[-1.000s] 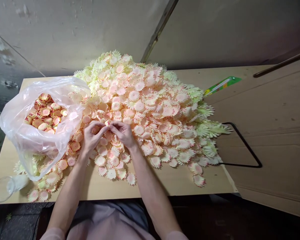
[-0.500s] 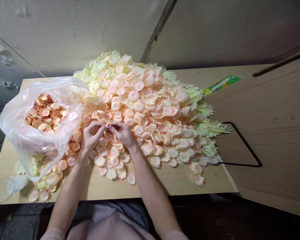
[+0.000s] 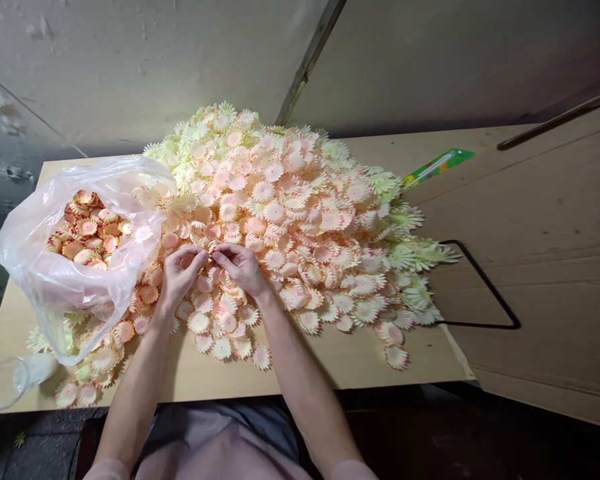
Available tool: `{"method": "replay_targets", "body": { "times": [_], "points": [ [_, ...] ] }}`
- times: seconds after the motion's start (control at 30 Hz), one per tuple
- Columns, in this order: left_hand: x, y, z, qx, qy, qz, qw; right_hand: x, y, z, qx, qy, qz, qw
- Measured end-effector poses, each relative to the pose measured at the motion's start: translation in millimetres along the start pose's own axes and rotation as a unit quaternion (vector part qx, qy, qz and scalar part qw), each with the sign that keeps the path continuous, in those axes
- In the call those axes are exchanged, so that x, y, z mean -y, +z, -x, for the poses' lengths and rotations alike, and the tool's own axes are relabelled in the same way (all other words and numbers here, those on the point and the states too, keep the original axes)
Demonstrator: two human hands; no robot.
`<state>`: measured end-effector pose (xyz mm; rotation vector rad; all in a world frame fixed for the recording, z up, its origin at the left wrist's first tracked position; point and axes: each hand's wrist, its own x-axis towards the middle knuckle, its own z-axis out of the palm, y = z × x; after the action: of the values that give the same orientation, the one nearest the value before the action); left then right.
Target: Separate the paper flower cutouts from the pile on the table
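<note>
Both hands meet fingertip to fingertip over the near edge of the flower pile [image 3: 290, 207] on the bench [image 3: 360, 363], left hand [image 3: 180, 273] and right hand [image 3: 240, 267] pinching one small flower piece [image 3: 211, 252], plastic bag [image 3: 75, 267] just left.

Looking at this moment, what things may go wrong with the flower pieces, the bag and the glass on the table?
1. Loose pink-and-cream fabric flower pieces lie close to the front edge of the light wooden table; a brush of a forearm could push them off.
2. The clear glass jar lies on its side at the front left corner and might roll off.
3. The thin clear plastic bag of flower pieces sags open; it could spill into the pile where the left hand and right hand pinch.
</note>
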<state>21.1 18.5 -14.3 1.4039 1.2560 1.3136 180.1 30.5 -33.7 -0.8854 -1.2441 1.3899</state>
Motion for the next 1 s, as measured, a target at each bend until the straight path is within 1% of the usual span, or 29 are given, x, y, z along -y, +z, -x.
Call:
{"method": "replay_targets", "body": {
  "times": [0.17,0.37,0.6,0.73,0.9,1.0],
  "points": [
    [-1,0,-1,0.001,-0.009,0.003,1.000,3,0,0,0.005,0.007,-0.007,1.000],
    [-7,0,0,0.018,-0.018,0.001,1.000,5,1,-1,0.005,0.008,0.004,1.000],
    [-6,-1,-1,0.015,0.005,-0.021,1.000,5,1,-1,0.003,0.020,-0.001,1.000],
    [-7,-1,-1,0.025,0.023,-0.034,0.999,8,2,-1,0.004,0.009,-0.002,1.000],
    [-9,-2,0,0.014,-0.001,-0.032,0.999,8,1,0,0.029,-0.014,-0.001,0.999],
    [-10,-1,0,0.010,0.002,-0.040,0.999,5,0,1,0.044,-0.023,0.014,0.999]
  ]
}}
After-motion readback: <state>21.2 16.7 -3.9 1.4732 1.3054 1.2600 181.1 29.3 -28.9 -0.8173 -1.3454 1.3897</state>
